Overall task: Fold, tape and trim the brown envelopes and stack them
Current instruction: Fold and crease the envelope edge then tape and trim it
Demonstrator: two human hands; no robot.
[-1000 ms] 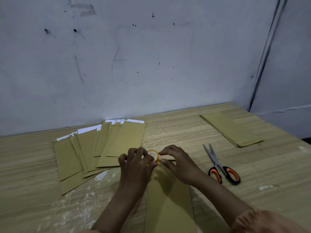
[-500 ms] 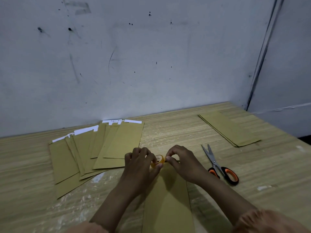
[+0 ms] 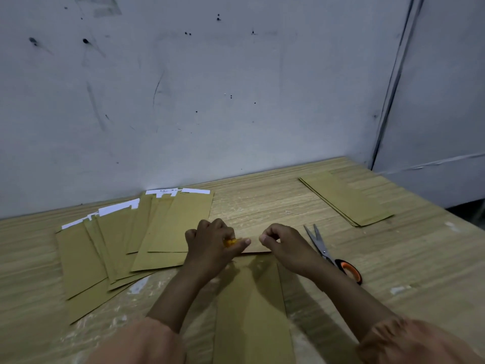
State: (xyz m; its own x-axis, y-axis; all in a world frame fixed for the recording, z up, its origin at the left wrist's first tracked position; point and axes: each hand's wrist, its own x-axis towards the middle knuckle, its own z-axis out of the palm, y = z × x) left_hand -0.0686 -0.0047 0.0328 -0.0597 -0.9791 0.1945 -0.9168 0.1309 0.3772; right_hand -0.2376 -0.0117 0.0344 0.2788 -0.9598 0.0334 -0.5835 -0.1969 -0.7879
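Note:
A long brown envelope lies lengthwise on the wooden table in front of me. Over its far end my left hand grips a small yellow tape roll, mostly hidden by the fingers. My right hand is a short way to the right of it, thumb and fingers pinched together; the clear tape end itself is too thin to see. A fanned spread of brown envelopes with white strips at their far ends lies to the left. A neat stack of brown envelopes lies at the far right.
Orange-handled scissors lie just right of my right hand, blades pointing away from me. The grey wall rises behind the table. The table's right edge drops off beyond the stack.
My hands have drawn apart: the left moved left with the roll and the right moved right, pinched. The camera has tilted slightly.

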